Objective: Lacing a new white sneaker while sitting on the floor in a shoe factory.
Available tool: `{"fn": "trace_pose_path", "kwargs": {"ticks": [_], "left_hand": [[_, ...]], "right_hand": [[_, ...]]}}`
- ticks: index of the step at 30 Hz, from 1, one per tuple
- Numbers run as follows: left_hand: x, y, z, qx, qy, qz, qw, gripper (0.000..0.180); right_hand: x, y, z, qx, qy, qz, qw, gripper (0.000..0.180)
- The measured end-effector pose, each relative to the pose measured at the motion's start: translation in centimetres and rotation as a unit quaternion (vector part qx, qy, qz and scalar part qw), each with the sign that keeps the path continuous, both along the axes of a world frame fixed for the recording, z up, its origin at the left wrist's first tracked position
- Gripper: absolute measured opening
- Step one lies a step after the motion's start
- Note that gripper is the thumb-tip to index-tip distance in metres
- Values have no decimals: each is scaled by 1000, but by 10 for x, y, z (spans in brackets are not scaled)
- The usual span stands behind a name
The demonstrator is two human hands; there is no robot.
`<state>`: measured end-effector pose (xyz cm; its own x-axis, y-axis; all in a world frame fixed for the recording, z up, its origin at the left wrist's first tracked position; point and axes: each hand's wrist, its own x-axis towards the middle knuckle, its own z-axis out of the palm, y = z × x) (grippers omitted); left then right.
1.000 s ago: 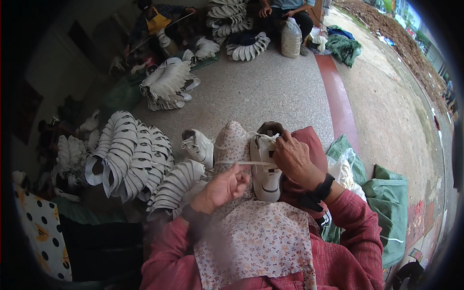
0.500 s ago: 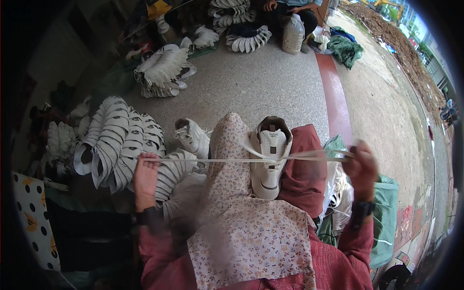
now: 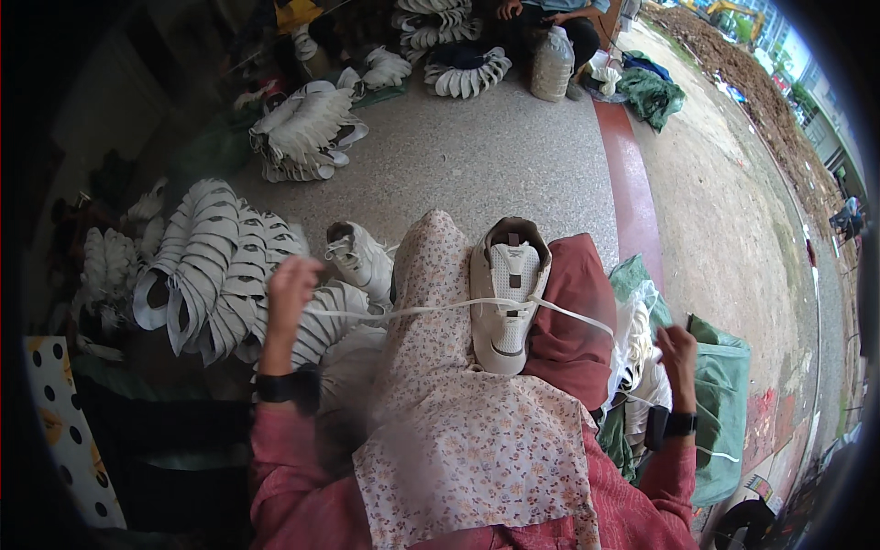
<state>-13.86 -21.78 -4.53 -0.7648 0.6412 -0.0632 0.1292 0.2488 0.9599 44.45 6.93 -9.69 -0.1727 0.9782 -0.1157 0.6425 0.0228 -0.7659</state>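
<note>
A white-and-beige shoe (image 3: 506,298) lies between my knees on a floral cloth (image 3: 467,449), toe toward me. A pale shoelace (image 3: 431,307) crosses its upper and runs slack over both knees. My left hand (image 3: 291,291) is raised over the left knee's outer side, fingers loosely extended and slightly blurred; the lace's left part hangs close to it, apparently not gripped. To the right of my right knee, my right hand (image 3: 676,356) is lifted with loosely bent, parted fingers, and no lace shows in it. Below it, a bundle of white laces (image 3: 639,344) rests beside the knee.
Stacked white shoe uppers (image 3: 211,266) stand at my left, with another white shoe (image 3: 359,261) nearby. Green sacking (image 3: 720,403) lies at my right. Farther off are more stacked uppers (image 3: 307,128), a large plastic jug (image 3: 553,64) and a seated person (image 3: 527,14).
The lace, pulled taut sideways across the shoe before, now hangs slack. My left hand has risen slightly; my right hand has moved down and let go of the lace.
</note>
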Motion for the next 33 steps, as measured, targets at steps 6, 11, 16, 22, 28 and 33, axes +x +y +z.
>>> {"fn": "trace_pose_path", "kwargs": {"ticks": [6, 11, 16, 22, 28, 33], "left_hand": [[107, 93, -11, 37, 178, -239, 954, 19], [140, 110, -17, 22, 264, -297, 917, 20], [137, 111, -25, 39, 342, -351, 871, 21], [145, 99, -16, 61, 265, -328, 905, 16], [143, 97, -17, 82, 338, -331, 877, 15], [151, 94, -15, 116, 286, -302, 902, 11]], "right_hand": [[-160, -29, 24, 205, 87, 362, 905, 18], [-228, -70, 70, -132, 127, 329, 926, 17], [-243, -73, 58, -169, 112, 358, 912, 17], [-246, -83, 56, -145, 165, 279, 935, 17], [-244, -83, 57, -181, 167, 308, 919, 21], [-241, -82, 50, -196, 186, 299, 915, 20]]}}
